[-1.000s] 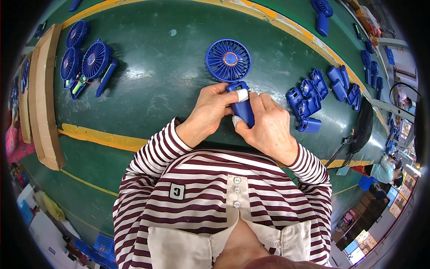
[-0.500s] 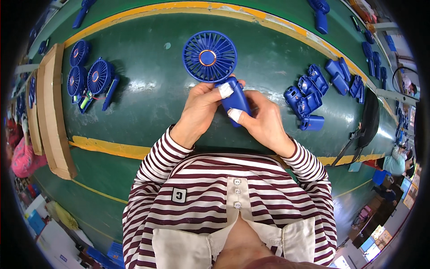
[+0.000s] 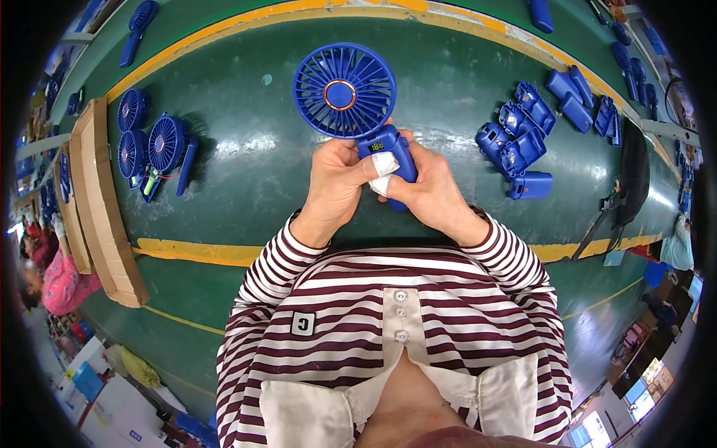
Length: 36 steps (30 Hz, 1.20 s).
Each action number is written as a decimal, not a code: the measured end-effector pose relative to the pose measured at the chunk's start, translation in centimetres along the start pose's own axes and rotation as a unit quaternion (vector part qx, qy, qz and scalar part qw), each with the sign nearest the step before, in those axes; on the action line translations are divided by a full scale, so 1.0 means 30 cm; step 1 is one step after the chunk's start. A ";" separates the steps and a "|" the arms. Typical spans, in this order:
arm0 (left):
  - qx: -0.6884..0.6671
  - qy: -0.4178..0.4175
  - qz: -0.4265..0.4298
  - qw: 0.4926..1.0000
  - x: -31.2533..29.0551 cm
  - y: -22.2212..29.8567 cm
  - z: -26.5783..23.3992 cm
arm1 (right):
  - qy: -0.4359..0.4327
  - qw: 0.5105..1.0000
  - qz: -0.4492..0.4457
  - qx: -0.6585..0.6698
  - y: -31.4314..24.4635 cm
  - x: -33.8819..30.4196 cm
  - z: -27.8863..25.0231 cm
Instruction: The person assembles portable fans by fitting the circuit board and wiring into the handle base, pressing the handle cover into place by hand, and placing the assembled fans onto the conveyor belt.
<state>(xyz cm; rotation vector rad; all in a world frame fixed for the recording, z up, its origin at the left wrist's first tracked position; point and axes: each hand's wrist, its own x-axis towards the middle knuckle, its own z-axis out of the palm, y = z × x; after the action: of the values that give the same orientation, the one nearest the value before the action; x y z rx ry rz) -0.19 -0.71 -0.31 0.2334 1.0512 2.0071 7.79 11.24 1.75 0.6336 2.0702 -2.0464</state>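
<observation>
Both hands hold a blue handheld fan [image 3: 345,69] over the green table, its round grille pointing away from me. On the upper handle, a small display shows lit characters. My left hand [image 3: 332,185] is closed round the left side of the handle. From the right side, my right hand [image 3: 435,196] grips the same handle. White tape wraps both thumbs, which lie close together on the handle's front. Fingers behind the handle are mostly hidden.
Three blue fan heads with opened handles [image 3: 166,143] lie at left, a green battery showing. Beyond them stands a cardboard tray [image 3: 112,216]. Several blue handle shells [image 3: 526,153] lie at right, near a black strap-like thing [image 3: 633,179]. Yellow tape [image 3: 202,252] edges the table.
The handle's display now shows lit characters. My left thumb has moved down the handle, and my right thumb has come in beside it. The fan head looks slightly larger.
</observation>
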 end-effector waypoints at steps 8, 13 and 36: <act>-0.001 0.037 -0.016 0.999 0.022 0.007 0.005 | -0.043 0.995 0.006 0.095 0.002 0.037 -0.016; 0.040 0.041 -0.033 0.998 0.098 0.117 0.003 | -0.026 0.987 0.007 0.160 0.030 0.042 -0.023; 0.693 0.191 0.301 0.627 0.591 0.292 -0.329 | 0.147 0.949 -0.270 -0.064 0.215 0.086 0.019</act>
<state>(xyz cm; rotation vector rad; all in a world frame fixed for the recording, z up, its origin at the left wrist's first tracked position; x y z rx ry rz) -21.52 4.09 -3.57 1.0987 2.9667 1.2124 7.97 10.99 -5.22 0.3942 2.7788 -2.1500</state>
